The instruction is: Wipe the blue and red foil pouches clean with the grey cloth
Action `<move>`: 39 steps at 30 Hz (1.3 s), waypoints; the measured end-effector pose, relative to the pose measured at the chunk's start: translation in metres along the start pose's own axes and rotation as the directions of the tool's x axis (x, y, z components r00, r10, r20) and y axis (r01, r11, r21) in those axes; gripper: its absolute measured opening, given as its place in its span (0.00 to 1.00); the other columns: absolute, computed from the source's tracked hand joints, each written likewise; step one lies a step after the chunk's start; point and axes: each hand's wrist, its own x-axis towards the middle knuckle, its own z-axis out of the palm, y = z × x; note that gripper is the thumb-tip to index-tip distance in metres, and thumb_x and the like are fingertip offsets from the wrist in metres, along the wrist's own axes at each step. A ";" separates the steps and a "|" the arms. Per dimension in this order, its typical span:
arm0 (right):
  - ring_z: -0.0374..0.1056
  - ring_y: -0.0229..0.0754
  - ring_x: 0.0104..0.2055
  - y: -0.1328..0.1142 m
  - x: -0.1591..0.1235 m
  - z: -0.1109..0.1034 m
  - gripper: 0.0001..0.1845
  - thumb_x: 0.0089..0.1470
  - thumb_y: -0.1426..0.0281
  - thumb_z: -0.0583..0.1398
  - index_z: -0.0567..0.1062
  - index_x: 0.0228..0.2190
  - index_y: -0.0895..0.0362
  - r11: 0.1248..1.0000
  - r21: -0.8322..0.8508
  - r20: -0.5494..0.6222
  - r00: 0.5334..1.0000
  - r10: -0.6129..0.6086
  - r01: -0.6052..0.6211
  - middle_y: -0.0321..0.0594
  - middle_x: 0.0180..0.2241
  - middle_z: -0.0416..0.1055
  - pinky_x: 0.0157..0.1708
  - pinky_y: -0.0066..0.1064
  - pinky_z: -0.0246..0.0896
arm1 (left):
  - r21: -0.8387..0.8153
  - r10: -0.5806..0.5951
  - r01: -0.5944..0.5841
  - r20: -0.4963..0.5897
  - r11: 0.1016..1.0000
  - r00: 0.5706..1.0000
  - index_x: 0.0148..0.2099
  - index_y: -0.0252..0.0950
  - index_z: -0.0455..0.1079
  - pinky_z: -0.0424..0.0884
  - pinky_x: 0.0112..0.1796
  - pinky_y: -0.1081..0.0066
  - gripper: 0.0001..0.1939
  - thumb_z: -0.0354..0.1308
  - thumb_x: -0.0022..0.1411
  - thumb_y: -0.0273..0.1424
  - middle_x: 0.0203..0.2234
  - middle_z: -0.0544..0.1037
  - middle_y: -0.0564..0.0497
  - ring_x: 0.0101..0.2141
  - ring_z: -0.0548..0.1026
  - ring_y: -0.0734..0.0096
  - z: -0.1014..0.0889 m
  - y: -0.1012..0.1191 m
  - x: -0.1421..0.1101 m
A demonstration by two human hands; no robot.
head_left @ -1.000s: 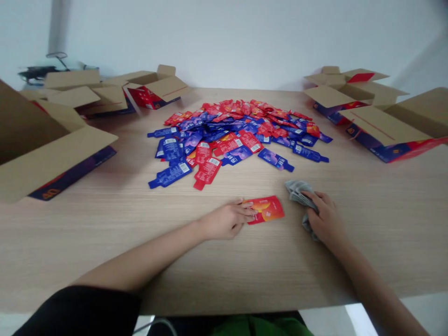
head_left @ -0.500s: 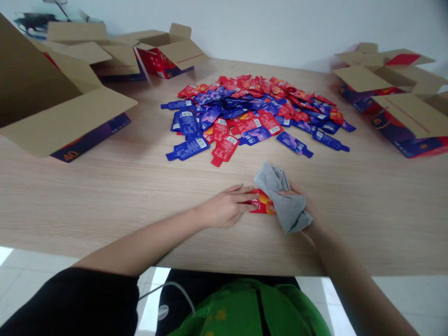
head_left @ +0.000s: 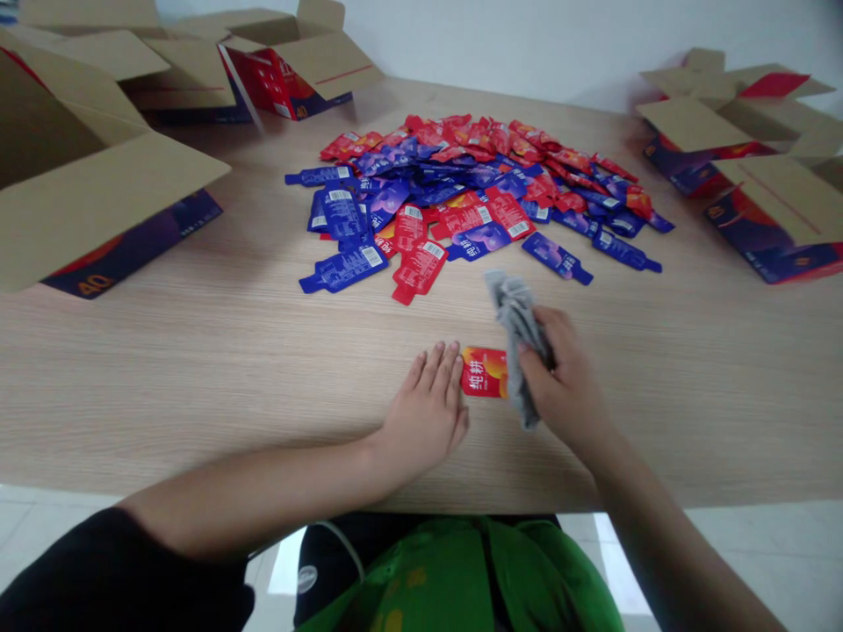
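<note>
A red sachet (head_left: 484, 373) with orange fruit print lies flat on the table, its right end hidden behind a grey cloth (head_left: 520, 351). My right hand (head_left: 566, 377) grips the bunched cloth, which hangs over that end of the sachet. My left hand (head_left: 428, 408) lies flat on the table with its fingers stretched out, the fingertips at the sachet's left edge. Whether they press on the sachet or only touch the edge, I cannot tell. Beyond both hands spreads a heap of red and blue sachets (head_left: 461, 189).
Open cardboard boxes stand on both sides: a large one (head_left: 132, 206) at the near left, another (head_left: 335, 75) at the back left, and more at the right, such as this box (head_left: 777, 206). The wooden table's (head_left: 230, 386) front edge runs just before my body.
My left hand has drawn back from the sachet's top to its left edge. The cloth, spread out before, is now bunched upright in my right hand. The view has shifted slightly.
</note>
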 end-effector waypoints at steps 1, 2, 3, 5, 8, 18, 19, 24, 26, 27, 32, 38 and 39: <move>0.64 0.54 0.59 -0.006 -0.003 0.013 0.26 0.60 0.71 0.52 0.70 0.59 0.55 0.991 -0.120 0.029 0.998 -0.057 0.060 0.53 0.59 0.65 0.59 0.50 0.60 | -0.008 -0.017 0.017 0.020 1.000 1.000 0.71 0.19 0.59 0.58 0.66 0.48 0.35 0.49 0.72 0.41 0.70 0.56 0.29 0.69 0.56 0.40 -0.001 0.001 0.000; 0.62 0.58 0.61 -0.010 -0.005 0.026 0.26 0.61 0.71 0.52 0.70 0.60 0.56 0.963 -0.248 0.088 0.992 -0.087 0.107 0.55 0.62 0.63 0.59 0.54 0.59 | -0.014 -0.021 0.022 0.044 1.000 0.999 0.70 0.19 0.60 0.58 0.66 0.48 0.36 0.50 0.71 0.42 0.69 0.58 0.28 0.69 0.57 0.39 -0.001 0.002 0.000; 0.61 0.61 0.61 -0.012 -0.008 0.038 0.27 0.62 0.70 0.52 0.69 0.61 0.57 0.924 -0.351 0.141 0.984 -0.108 0.152 0.57 0.64 0.61 0.57 0.56 0.59 | -0.017 -0.016 0.017 0.066 1.000 0.998 0.69 0.19 0.61 0.58 0.66 0.49 0.37 0.51 0.70 0.43 0.68 0.60 0.28 0.69 0.58 0.39 -0.001 0.003 0.000; 0.60 0.64 0.60 -0.012 -0.013 0.053 0.28 0.63 0.68 0.51 0.68 0.62 0.60 0.843 -0.495 0.216 0.969 -0.117 0.212 0.60 0.66 0.58 0.54 0.58 0.59 | -0.015 -0.007 0.009 0.090 1.000 0.996 0.69 0.20 0.63 0.58 0.66 0.49 0.36 0.51 0.70 0.44 0.66 0.64 0.28 0.68 0.59 0.40 -0.002 0.004 0.000; 0.61 0.64 0.59 -0.003 -0.019 0.052 0.29 0.63 0.71 0.50 0.66 0.64 0.59 0.777 -0.591 0.211 0.972 -0.107 0.214 0.58 0.69 0.56 0.53 0.58 0.59 | 0.000 -0.030 0.030 0.075 1.000 0.997 0.70 0.23 0.63 0.59 0.66 0.49 0.35 0.51 0.71 0.44 0.68 0.62 0.31 0.69 0.58 0.42 -0.004 0.006 0.002; 0.61 0.63 0.58 0.054 -0.045 -0.004 0.27 0.59 0.76 0.50 0.70 0.58 0.61 0.786 -0.618 0.033 0.999 0.023 0.002 0.60 0.62 0.62 0.53 0.57 0.61 | -0.013 -0.026 0.028 0.115 1.000 0.993 0.72 0.18 0.57 0.58 0.66 0.50 0.38 0.51 0.72 0.44 0.71 0.53 0.30 0.70 0.54 0.39 -0.010 0.007 0.004; 0.61 0.63 0.58 0.060 -0.042 -0.010 0.26 0.58 0.76 0.50 0.71 0.56 0.61 0.805 -0.593 0.034 0.999 0.025 0.000 0.60 0.60 0.63 0.53 0.57 0.61 | -0.012 -0.028 0.029 0.112 0.999 0.993 0.72 0.19 0.57 0.59 0.66 0.49 0.37 0.51 0.72 0.44 0.71 0.53 0.30 0.70 0.54 0.39 -0.009 0.007 0.004; 0.61 0.58 0.60 0.041 -0.021 -0.013 0.28 0.59 0.77 0.49 0.69 0.59 0.59 0.914 -0.405 -0.066 0.996 -0.052 0.021 0.57 0.55 0.64 0.58 0.54 0.60 | -0.001 -0.045 0.046 0.089 0.999 0.995 0.72 0.17 0.56 0.58 0.65 0.48 0.38 0.51 0.72 0.44 0.71 0.52 0.29 0.70 0.54 0.38 -0.008 0.009 0.004; 0.59 0.57 0.62 0.017 -0.016 0.005 0.31 0.60 0.77 0.48 0.65 0.63 0.58 0.912 -0.403 -0.064 0.993 -0.104 0.070 0.57 0.61 0.61 0.59 0.54 0.59 | -0.003 -0.053 0.053 0.092 0.999 0.994 0.72 0.18 0.56 0.58 0.66 0.48 0.38 0.51 0.72 0.44 0.71 0.52 0.29 0.70 0.54 0.37 -0.009 0.009 0.004; 0.58 0.58 0.63 0.005 -0.016 0.017 0.30 0.61 0.76 0.49 0.66 0.64 0.58 0.896 -0.433 -0.012 0.993 -0.113 0.097 0.58 0.64 0.59 0.58 0.54 0.58 | -0.004 -0.051 0.052 0.104 0.999 0.993 0.71 0.18 0.57 0.58 0.66 0.48 0.38 0.51 0.72 0.44 0.70 0.54 0.29 0.70 0.55 0.38 -0.010 0.009 0.004; 0.60 0.61 0.59 -0.017 -0.019 0.057 0.29 0.62 0.70 0.52 0.69 0.63 0.57 0.797 -0.582 0.180 0.982 -0.065 0.159 0.55 0.69 0.56 0.52 0.54 0.58 | 0.042 -0.042 0.036 0.154 0.998 0.987 0.69 0.19 0.62 0.57 0.66 0.48 0.33 0.50 0.73 0.40 0.67 0.64 0.29 0.68 0.60 0.39 -0.016 0.012 0.006; 0.59 0.62 0.61 0.010 -0.030 0.032 0.30 0.62 0.72 0.50 0.67 0.64 0.59 0.761 -0.649 0.080 0.996 0.036 0.024 0.53 0.71 0.54 0.56 0.56 0.57 | 0.114 -0.069 0.052 0.150 0.992 0.986 0.72 0.19 0.55 0.60 0.65 0.48 0.35 0.47 0.76 0.42 0.71 0.54 0.30 0.70 0.55 0.40 -0.017 0.016 0.007; 0.59 0.63 0.61 0.017 -0.033 0.024 0.30 0.62 0.71 0.50 0.68 0.64 0.59 0.756 -0.654 0.052 0.997 0.060 -0.011 0.54 0.70 0.54 0.55 0.56 0.57 | 0.116 -0.066 0.047 0.158 0.992 0.985 0.73 0.19 0.54 0.60 0.65 0.49 0.35 0.47 0.76 0.42 0.71 0.53 0.31 0.70 0.55 0.40 -0.017 0.016 0.007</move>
